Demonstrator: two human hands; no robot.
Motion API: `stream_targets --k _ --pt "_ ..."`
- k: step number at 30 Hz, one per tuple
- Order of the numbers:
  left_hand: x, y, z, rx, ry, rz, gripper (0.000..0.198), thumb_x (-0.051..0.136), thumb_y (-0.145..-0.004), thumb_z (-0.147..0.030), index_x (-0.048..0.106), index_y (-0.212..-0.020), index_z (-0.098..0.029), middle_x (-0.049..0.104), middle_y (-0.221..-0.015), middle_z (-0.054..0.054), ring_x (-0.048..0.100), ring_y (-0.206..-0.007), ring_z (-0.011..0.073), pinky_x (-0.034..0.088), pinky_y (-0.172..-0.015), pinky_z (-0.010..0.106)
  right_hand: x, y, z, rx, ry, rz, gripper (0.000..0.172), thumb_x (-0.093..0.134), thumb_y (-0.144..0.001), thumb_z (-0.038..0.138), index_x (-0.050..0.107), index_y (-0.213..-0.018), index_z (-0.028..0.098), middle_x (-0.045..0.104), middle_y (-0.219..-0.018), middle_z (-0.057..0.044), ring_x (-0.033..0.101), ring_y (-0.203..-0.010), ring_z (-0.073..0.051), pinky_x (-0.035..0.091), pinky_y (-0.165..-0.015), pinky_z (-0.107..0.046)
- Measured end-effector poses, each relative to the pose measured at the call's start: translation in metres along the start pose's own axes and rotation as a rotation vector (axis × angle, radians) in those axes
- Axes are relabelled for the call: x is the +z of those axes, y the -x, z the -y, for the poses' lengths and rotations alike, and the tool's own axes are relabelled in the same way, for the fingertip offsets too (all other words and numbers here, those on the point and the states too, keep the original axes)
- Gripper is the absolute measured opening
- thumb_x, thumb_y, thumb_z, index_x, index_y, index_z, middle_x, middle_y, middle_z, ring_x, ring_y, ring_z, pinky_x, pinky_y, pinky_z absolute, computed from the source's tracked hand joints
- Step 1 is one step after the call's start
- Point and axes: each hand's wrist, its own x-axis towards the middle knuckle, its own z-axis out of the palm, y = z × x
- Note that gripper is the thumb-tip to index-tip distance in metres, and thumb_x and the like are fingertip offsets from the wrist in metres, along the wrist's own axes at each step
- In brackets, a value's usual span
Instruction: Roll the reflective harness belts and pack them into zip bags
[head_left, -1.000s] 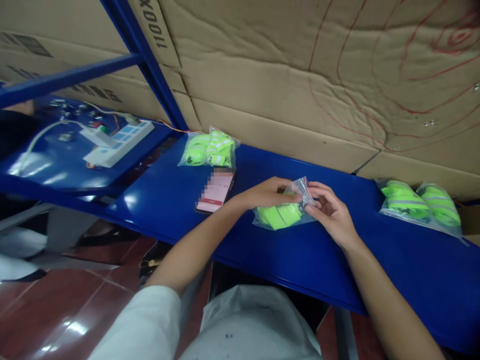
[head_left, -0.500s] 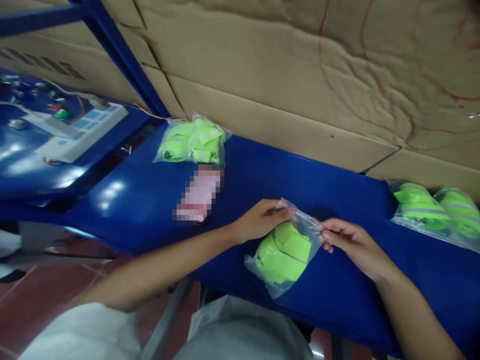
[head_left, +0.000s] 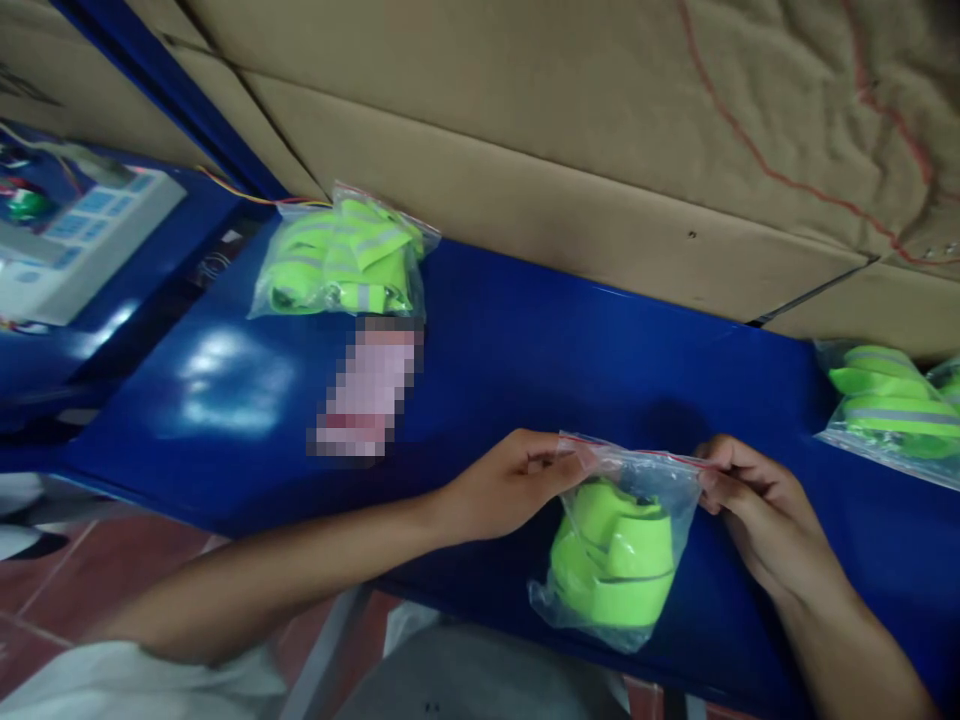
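A clear zip-lock bag (head_left: 541,598) with a red strip along its top edge hangs between my hands, low over the front of the blue table. Inside it sits a rolled neon-yellow strap (head_left: 626,560), its far side hidden. My left hand (head_left: 517,482) pinches the bag's top left corner between thumb and fingers. At the opposite corner, my right hand (head_left: 757,505) is closed on the end of the red strip. Whether the bag's seal is closed all the way along cannot be made out.
Bagged neon-yellow reflective straps (head_left: 341,255) lie at the back left, and another such bag (head_left: 892,405) at the right. A blurred-out pink rectangle (head_left: 367,392) lies left of my hands. A white power strip (head_left: 97,235) is at far left; cardboard (head_left: 525,170) walls the blue table (head_left: 517,340).
The bag has turned more upright and its top edge is stretched straighter between my hands. My right hand has moved outward to the bag's corner. The camera view has shifted.
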Motion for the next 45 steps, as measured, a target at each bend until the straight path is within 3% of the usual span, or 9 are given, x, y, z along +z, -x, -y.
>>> stream_targets --k 4,8,14,18,24,33,36,40,45 --pt "0.002 0.001 -0.001 0.050 -0.062 -0.075 0.030 0.063 -0.099 -0.036 0.078 -0.117 -0.017 0.078 -0.112 0.008 0.070 -0.101 0.0193 0.054 -0.086 0.027 -0.001 -0.001 -0.001 -0.007 0.107 0.086 0.021 0.071 -0.093 0.042 0.066 -0.083 0.024 0.058 -0.074 -0.002 0.052 -0.069 -0.017 0.041 -0.059 -0.028" --pt "0.002 0.002 -0.001 0.049 -0.070 -0.065 0.029 0.064 -0.099 -0.036 0.079 -0.115 -0.017 0.079 -0.105 0.008 0.070 -0.090 0.0174 0.054 -0.078 0.026 -0.001 0.000 -0.003 -0.006 0.122 0.065 0.019 0.071 -0.093 0.042 0.067 -0.085 0.025 0.059 -0.074 -0.002 0.055 -0.067 -0.017 0.044 -0.061 -0.029" --pt "0.003 0.000 0.007 0.101 0.038 -0.100 0.026 0.072 -0.093 -0.036 0.080 -0.110 -0.018 0.080 -0.108 0.007 0.073 -0.099 0.0181 0.056 -0.089 0.026 0.005 -0.001 -0.001 -0.019 0.074 0.099 0.021 0.073 -0.092 0.044 0.068 -0.087 0.025 0.061 -0.076 -0.002 0.055 -0.069 -0.015 0.045 -0.062 -0.027" --pt "0.002 0.000 0.006 0.104 -0.070 -0.131 0.027 0.070 -0.094 -0.038 0.081 -0.108 -0.018 0.080 -0.105 0.007 0.074 -0.095 0.0195 0.058 -0.084 0.027 0.016 -0.003 0.009 0.004 0.110 0.087 0.027 0.075 -0.090 0.049 0.072 -0.089 0.023 0.058 -0.069 0.000 0.049 -0.060 -0.012 0.038 -0.055 -0.024" --pt "-0.004 -0.005 0.002 0.087 -0.181 -0.120 0.028 0.065 -0.097 -0.038 0.082 -0.108 -0.019 0.080 -0.111 0.005 0.074 -0.104 0.0218 0.057 -0.095 0.032 0.021 -0.004 0.020 -0.086 0.098 0.007 0.030 0.080 -0.085 0.049 0.069 -0.081 0.022 0.055 -0.062 0.002 0.043 -0.055 -0.010 0.034 -0.052 -0.024" --pt "0.001 -0.001 0.001 0.029 -0.136 -0.101 0.023 0.077 -0.087 -0.037 0.079 -0.092 -0.015 0.077 -0.084 0.004 0.067 -0.076 0.0125 0.049 -0.069 0.020 0.029 0.006 0.021 -0.083 0.161 0.156 0.026 0.075 -0.089 0.049 0.073 -0.092 0.023 0.069 -0.077 -0.002 0.058 -0.065 -0.013 0.043 -0.057 -0.024" --pt "0.003 0.000 0.005 0.035 -0.188 -0.134 0.026 0.074 -0.090 -0.038 0.076 -0.084 -0.013 0.074 -0.078 0.003 0.063 -0.071 0.0113 0.045 -0.064 0.019 0.037 0.008 0.015 -0.082 0.190 0.140 0.028 0.074 -0.091 0.048 0.070 -0.082 0.022 0.063 -0.070 -0.001 0.053 -0.061 -0.012 0.040 -0.055 -0.024" --pt "0.002 0.000 0.012 0.099 -0.277 -0.146 0.027 0.071 -0.093 -0.038 0.075 -0.084 -0.013 0.072 -0.076 0.003 0.060 -0.069 0.0105 0.043 -0.062 0.019 0.039 0.010 0.010 -0.084 0.234 0.119 0.028 0.069 -0.095 0.048 0.066 -0.084 0.022 0.056 -0.067 0.001 0.047 -0.059 -0.011 0.036 -0.052 -0.024" --pt "0.002 0.001 0.010 0.063 -0.259 -0.081 0.028 0.068 -0.094 -0.039 0.073 -0.090 -0.012 0.066 -0.072 0.001 0.053 -0.062 0.0077 0.037 -0.056 0.018 0.035 0.009 0.012 -0.100 0.300 0.193 0.025 0.065 -0.098 0.046 0.066 -0.090 0.022 0.062 -0.074 0.000 0.055 -0.066 -0.012 0.043 -0.058 -0.022"
